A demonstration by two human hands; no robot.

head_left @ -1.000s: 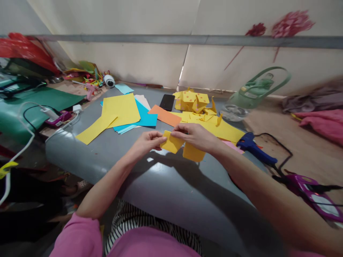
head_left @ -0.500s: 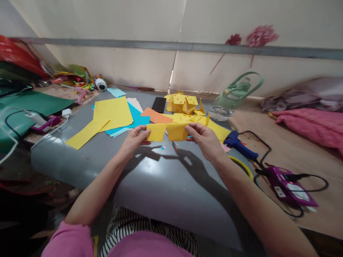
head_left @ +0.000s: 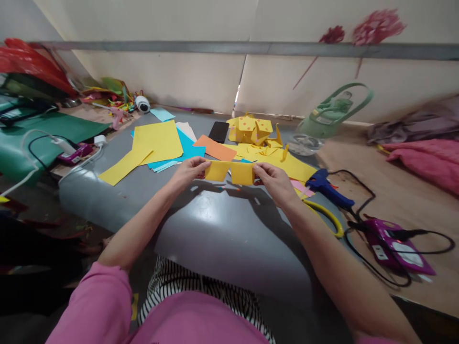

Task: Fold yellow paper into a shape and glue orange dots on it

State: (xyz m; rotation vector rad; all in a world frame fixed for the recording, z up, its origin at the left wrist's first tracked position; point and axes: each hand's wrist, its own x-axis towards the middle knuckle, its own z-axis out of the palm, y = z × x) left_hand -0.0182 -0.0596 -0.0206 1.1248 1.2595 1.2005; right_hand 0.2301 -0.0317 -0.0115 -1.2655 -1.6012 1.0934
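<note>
With a flimsy strip of yellow paper (head_left: 242,174) like this one, two squarish flaps side by side, I'd pull gently and keep both ends level, since the thin join along the top probably creases first. Left hand (head_left: 189,171) is in a narrow pinch on one end, right hand (head_left: 271,180) pinching the other. It's held up over the glossy grey table (head_left: 215,239), near the flat orange paper piece (head_left: 215,147).

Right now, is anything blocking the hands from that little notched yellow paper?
No, nothing visible is. The left hand pinches one end of the notched paper and the right hand the other. The blue glue gun lies off to the right, not between them.
</note>
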